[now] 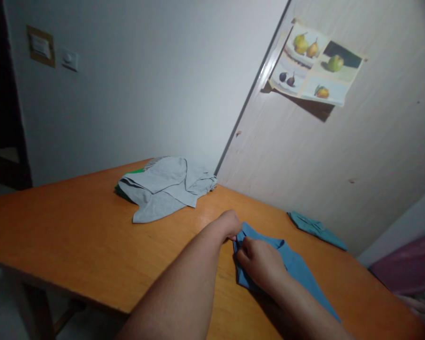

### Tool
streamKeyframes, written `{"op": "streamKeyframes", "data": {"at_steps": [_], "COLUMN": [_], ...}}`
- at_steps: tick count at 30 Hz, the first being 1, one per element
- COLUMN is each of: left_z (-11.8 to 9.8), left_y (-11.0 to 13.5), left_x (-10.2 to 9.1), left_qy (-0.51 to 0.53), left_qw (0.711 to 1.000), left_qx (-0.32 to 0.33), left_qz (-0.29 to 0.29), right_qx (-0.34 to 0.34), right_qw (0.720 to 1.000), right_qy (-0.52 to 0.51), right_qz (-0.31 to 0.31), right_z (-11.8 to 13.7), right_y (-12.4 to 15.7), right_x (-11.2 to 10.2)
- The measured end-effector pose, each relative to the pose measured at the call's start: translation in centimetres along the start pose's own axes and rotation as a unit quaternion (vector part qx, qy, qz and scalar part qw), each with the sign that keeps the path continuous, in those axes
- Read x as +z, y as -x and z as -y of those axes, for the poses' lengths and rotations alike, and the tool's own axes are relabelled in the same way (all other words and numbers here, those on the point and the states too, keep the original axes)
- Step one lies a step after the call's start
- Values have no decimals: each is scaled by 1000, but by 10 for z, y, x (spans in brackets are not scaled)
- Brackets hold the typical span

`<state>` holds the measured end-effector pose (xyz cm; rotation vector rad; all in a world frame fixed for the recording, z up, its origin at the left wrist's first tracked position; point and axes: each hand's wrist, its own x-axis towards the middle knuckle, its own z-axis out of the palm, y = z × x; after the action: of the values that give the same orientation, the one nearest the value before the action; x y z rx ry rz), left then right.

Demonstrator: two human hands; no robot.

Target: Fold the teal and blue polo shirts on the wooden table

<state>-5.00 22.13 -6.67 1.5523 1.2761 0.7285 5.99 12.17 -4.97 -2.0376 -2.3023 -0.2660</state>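
A blue garment (299, 269) lies partly folded on the wooden table in front of me; its exact kind does not show. My left hand (230, 224) is closed at the garment's far left corner, with the fingertips mostly hidden behind the hand. Just to the right and nearer to me, my right hand (262, 262) has its fingers curled onto the cloth by the same left edge. The right forearm crosses over the garment's lower part and hides some of it.
Towards the wall lies a loose heap of grey clothing (166, 182) with a bit of green cloth (118, 190) under it. A folded teal cloth (317, 229) rests along the table's back right edge. The orange-brown table (74, 222) meets the wall behind.
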Motion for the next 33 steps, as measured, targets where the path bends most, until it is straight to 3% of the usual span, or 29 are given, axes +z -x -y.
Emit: {"op": "streamKeyframes", "data": {"at_steps": [5,11,24,33], "left_z": [-7,-6,3,10], "left_y": [1,1,5,-13], "left_x": [-2,-5,-6,-13], "left_qy": [39,31,-166,-214], "left_qw": [999,1000,976,953], "left_qx": [0,0,94,136], "left_qz": [24,-4,-106,-167], "right_qx": [-3,-16,-33,-47], "right_qw": [1000,998,984,992], "right_qy": [-14,-59,-172,-117], "right_qz": [-10,-12,5,26], "right_z": [2,2,-13,-8], "right_y": [3,7,7,14], "right_x": [0,-1,-2,-8]}}
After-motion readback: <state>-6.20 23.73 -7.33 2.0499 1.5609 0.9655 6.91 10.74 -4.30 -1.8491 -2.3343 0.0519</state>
